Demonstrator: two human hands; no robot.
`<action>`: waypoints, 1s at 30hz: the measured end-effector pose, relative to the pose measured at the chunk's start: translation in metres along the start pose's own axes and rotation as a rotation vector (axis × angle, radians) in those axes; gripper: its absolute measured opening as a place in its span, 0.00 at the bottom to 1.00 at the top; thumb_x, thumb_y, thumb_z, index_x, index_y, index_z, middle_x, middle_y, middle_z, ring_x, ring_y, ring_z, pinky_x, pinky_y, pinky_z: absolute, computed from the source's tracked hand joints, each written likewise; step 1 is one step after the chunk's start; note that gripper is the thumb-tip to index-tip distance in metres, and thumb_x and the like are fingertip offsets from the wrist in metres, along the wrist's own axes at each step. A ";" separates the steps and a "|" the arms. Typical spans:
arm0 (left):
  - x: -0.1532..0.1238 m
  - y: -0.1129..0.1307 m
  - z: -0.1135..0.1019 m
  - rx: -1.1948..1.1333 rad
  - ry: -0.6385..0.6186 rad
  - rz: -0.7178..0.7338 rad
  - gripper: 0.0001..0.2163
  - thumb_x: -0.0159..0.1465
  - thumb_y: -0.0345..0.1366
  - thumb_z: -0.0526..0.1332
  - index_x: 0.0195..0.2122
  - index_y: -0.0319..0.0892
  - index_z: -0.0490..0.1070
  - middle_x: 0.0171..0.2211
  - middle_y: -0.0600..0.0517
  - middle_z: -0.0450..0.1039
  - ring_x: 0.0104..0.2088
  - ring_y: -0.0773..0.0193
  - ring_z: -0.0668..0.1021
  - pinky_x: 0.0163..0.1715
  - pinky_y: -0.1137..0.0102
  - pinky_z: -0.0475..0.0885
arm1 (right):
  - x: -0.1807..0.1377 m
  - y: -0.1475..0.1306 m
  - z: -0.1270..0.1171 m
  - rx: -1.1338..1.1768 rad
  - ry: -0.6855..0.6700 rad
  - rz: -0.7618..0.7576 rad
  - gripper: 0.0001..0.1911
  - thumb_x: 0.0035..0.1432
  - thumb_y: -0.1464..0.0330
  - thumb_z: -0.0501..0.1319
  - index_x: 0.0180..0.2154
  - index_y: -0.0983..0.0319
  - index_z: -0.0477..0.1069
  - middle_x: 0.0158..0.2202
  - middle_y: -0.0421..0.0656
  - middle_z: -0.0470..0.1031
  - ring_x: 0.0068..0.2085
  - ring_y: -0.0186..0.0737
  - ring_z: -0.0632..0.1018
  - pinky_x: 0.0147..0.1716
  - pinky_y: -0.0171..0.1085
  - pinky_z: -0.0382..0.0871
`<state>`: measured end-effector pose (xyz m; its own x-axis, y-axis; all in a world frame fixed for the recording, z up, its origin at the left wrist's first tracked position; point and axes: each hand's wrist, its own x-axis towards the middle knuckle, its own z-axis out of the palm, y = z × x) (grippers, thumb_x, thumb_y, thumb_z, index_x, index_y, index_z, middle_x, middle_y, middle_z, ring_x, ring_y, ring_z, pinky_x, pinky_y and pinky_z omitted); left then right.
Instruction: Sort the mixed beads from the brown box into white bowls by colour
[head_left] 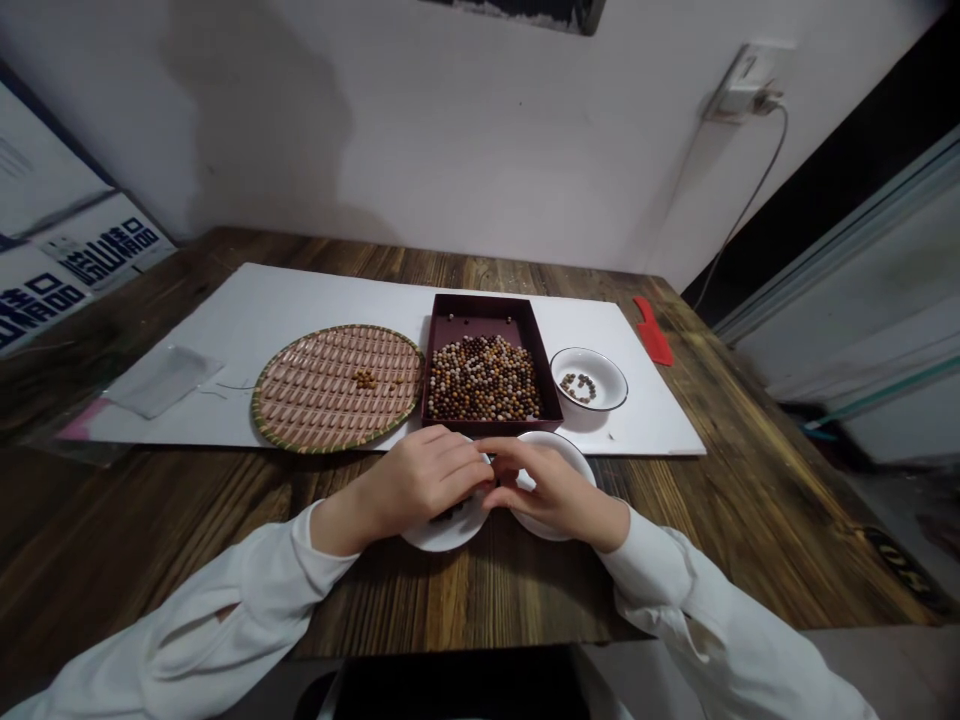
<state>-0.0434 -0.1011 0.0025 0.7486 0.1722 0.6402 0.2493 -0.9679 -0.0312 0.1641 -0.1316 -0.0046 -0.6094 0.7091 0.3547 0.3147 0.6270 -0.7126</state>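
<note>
My left hand [424, 478] is closed, fingers together and curled down over a white bowl [444, 540] with some dark beads in it. My right hand [553, 487] arches over the near side of a second white bowl [570, 450], its thumb and fingers bent inward. The fingertips of both hands meet between the two bowls; anything pinched there is hidden or too small to name. Just beyond them, a dark red box tray [487, 312] holds many small round beads [484, 380] in brown, yellow, black and pale tones.
A round woven tray [322, 385] with a few yellow-brown beads [365, 379] lies left of the box. To the right stands a dark-rimmed white bowl [613, 385] with several beads. A red comb [654, 335], a clear plastic bag [161, 380] and a white board [652, 430] are on the wooden table.
</note>
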 end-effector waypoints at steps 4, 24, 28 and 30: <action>-0.006 -0.012 -0.002 0.050 0.050 -0.106 0.02 0.65 0.30 0.58 0.37 0.40 0.69 0.29 0.51 0.75 0.29 0.65 0.75 0.29 0.69 0.68 | -0.002 0.000 0.000 0.054 -0.049 0.061 0.27 0.63 0.56 0.57 0.59 0.60 0.57 0.33 0.40 0.77 0.31 0.33 0.76 0.33 0.32 0.68; -0.046 -0.093 -0.035 0.523 -0.055 -0.513 0.08 0.68 0.37 0.54 0.38 0.43 0.72 0.35 0.47 0.78 0.37 0.56 0.77 0.35 0.63 0.69 | -0.001 -0.002 0.000 -0.201 -0.064 0.027 0.17 0.66 0.69 0.54 0.56 0.60 0.61 0.39 0.44 0.78 0.31 0.34 0.75 0.33 0.34 0.66; -0.057 -0.107 -0.032 0.552 -0.108 -0.534 0.09 0.67 0.38 0.54 0.38 0.44 0.72 0.35 0.47 0.78 0.37 0.54 0.75 0.37 0.60 0.66 | -0.002 -0.001 0.001 -0.253 -0.070 0.013 0.15 0.66 0.69 0.55 0.54 0.60 0.63 0.39 0.43 0.78 0.33 0.36 0.75 0.33 0.35 0.66; -0.061 -0.110 -0.032 0.560 -0.107 -0.549 0.08 0.68 0.38 0.54 0.37 0.44 0.72 0.35 0.49 0.78 0.37 0.55 0.75 0.37 0.60 0.66 | -0.002 -0.001 0.001 -0.270 -0.066 0.015 0.14 0.66 0.69 0.55 0.53 0.59 0.64 0.40 0.44 0.78 0.32 0.36 0.75 0.33 0.36 0.66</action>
<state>-0.1365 -0.0106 -0.0085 0.4768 0.6423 0.6000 0.8511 -0.5081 -0.1324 0.1639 -0.1341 -0.0051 -0.6465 0.7019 0.2991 0.5013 0.6863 -0.5270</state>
